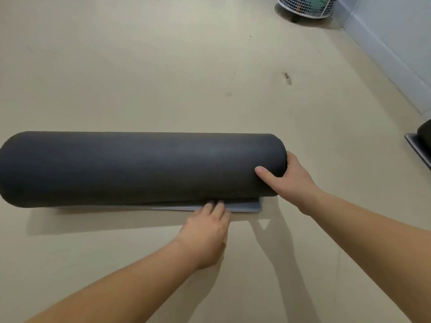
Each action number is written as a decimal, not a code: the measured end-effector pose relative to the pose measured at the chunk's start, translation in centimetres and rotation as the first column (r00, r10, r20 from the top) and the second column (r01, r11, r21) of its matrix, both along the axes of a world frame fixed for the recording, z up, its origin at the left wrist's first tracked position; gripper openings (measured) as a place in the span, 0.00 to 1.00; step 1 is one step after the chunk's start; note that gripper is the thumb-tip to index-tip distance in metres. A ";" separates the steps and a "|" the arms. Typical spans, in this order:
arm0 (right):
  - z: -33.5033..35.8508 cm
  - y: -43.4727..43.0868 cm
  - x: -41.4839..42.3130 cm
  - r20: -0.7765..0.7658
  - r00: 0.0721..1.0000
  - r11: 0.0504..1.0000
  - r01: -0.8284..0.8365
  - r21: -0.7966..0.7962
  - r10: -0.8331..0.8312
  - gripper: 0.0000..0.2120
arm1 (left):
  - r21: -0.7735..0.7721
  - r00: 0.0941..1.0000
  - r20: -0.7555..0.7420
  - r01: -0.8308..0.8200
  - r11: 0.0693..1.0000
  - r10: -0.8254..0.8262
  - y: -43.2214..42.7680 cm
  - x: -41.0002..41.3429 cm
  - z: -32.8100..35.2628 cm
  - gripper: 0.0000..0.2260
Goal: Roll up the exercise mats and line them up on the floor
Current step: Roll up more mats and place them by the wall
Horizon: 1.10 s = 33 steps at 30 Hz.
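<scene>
Finishing the dark grey foam mat roll (140,169): right hand (289,180) grips its right end, left hand's fingers (215,206) flat, open on the loose flap (245,206); tuck evenly.

One dark grey foam exercise mat (140,167), rolled into a thick cylinder, was on the beige floor (163,66), and that was the only mat fully in the shot. Two bare hands were counted: one left hand (205,234), one right hand (289,180). Up at the top edge there was one white wire-mesh basket (307,5). Over at the right edge, one dark rounded object (425,134) sat on one flat silvery piece (417,148), too cropped to identify. One pale wall (396,31) completed the count.
</scene>
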State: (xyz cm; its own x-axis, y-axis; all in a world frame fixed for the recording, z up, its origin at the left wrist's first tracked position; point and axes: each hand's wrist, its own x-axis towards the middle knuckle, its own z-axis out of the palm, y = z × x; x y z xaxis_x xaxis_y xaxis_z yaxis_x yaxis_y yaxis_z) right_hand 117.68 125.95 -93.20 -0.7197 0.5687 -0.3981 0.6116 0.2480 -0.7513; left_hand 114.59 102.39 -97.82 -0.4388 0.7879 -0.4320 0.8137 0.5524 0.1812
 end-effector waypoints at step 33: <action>-4.3 -7.8 1.7 0.024 0.982 0.974 0.180 0.135 -0.185 0.32 | -0.003 0.989 0.118 -0.089 0.996 0.089 -1.4 -1.6 -4.3 0.39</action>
